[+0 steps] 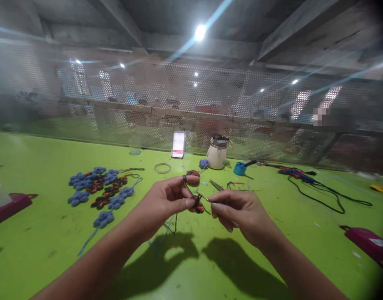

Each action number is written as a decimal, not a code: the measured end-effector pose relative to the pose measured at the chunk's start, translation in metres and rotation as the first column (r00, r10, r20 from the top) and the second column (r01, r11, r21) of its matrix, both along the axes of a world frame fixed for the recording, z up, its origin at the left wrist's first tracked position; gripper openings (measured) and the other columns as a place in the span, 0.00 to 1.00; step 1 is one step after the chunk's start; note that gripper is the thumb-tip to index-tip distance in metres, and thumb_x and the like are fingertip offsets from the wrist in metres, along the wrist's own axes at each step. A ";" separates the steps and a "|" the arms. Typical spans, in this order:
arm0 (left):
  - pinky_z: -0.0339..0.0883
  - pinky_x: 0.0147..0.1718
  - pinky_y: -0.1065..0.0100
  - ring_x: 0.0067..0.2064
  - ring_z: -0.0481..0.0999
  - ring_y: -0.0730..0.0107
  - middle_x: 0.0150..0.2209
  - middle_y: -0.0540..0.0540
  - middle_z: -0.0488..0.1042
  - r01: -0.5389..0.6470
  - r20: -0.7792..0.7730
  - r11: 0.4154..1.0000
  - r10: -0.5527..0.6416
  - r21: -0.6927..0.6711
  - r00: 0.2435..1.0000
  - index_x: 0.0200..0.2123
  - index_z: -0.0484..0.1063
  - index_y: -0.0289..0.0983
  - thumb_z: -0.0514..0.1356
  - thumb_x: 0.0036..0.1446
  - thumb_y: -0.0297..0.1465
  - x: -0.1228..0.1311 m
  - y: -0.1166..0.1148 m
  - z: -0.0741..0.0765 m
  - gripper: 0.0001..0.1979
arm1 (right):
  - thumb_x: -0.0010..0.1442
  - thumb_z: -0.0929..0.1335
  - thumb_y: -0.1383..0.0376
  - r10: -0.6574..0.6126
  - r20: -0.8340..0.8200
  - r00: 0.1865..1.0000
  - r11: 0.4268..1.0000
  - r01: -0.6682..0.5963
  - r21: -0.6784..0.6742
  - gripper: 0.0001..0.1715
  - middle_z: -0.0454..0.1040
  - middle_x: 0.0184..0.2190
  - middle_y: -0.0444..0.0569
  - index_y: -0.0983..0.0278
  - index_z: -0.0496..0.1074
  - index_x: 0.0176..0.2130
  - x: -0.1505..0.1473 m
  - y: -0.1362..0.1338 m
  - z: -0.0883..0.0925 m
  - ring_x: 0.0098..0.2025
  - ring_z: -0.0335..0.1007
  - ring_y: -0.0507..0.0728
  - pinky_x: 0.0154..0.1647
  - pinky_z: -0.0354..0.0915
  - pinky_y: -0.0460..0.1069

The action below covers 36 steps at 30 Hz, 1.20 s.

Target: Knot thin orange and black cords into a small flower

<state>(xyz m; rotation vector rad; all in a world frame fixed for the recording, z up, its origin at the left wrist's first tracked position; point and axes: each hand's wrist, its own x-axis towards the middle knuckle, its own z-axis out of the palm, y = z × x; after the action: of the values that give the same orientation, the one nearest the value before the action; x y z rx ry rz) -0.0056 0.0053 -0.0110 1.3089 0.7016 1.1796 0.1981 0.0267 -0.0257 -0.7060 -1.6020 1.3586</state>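
Observation:
My left hand (168, 199) is closed in a pinch on a small red-and-black crocheted piece (197, 205), with dark yarn looped over its fingers and hanging down. My right hand (238, 210) is closed on a thin metal crochet hook (204, 197) whose tip meets the piece. Both hands hover above the green table (54, 246). To the left lie several finished blue crocheted flowers (104, 217) and red-and-black flowers (100, 202). Another red-and-black piece (193, 175) sits just beyond my hands.
Behind stand a white jar (217, 155), a lit phone (178, 144), a clear ring (162, 168), a blue cap (239, 168), scissors (216, 185) and a glue gun with black cord (296, 173). Pink objects sit at the left edge (10, 205) and right edge (368, 242). A perforated screen (123, 100) backs the table.

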 end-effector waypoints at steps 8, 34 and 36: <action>0.64 0.37 0.67 0.30 0.74 0.72 0.26 0.51 0.71 0.038 0.055 0.998 -0.035 -0.054 0.998 0.48 0.69 0.33 0.66 0.47 0.25 -0.001 0.000 -0.001 0.23 | 0.50 0.73 0.67 -0.011 -0.016 1.000 0.999 0.010 -0.054 0.08 0.72 0.19 0.44 0.64 0.78 0.34 -0.003 -0.001 0.000 0.14 0.59 0.43 0.13 0.54 0.39; 0.63 0.35 0.68 0.33 0.70 0.72 0.30 0.49 0.66 0.162 0.144 0.977 -0.142 -0.136 0.979 0.51 0.69 0.35 0.64 0.47 0.21 0.000 -0.007 0.004 0.26 | 0.53 0.71 0.68 0.081 0.046 0.996 0.988 -0.087 0.126 0.07 0.72 0.20 0.45 0.63 0.78 0.36 0.011 -0.003 0.007 0.16 0.60 0.46 0.14 0.58 0.42; 0.64 0.35 0.67 0.32 0.71 0.72 0.30 0.50 0.66 0.136 0.105 0.985 -0.125 -0.103 0.987 0.48 0.71 0.36 0.64 0.47 0.22 0.000 -0.006 0.002 0.23 | 0.52 0.72 0.67 0.058 0.013 0.998 0.997 -0.058 0.041 0.07 0.71 0.19 0.45 0.64 0.78 0.35 0.007 -0.001 0.005 0.15 0.59 0.45 0.13 0.56 0.42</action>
<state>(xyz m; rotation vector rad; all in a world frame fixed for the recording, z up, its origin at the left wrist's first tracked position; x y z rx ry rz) -0.0053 -0.0005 -0.0087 1.1788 0.5916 1.0769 0.2054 0.0252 -0.0210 -0.6488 -1.6666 1.3613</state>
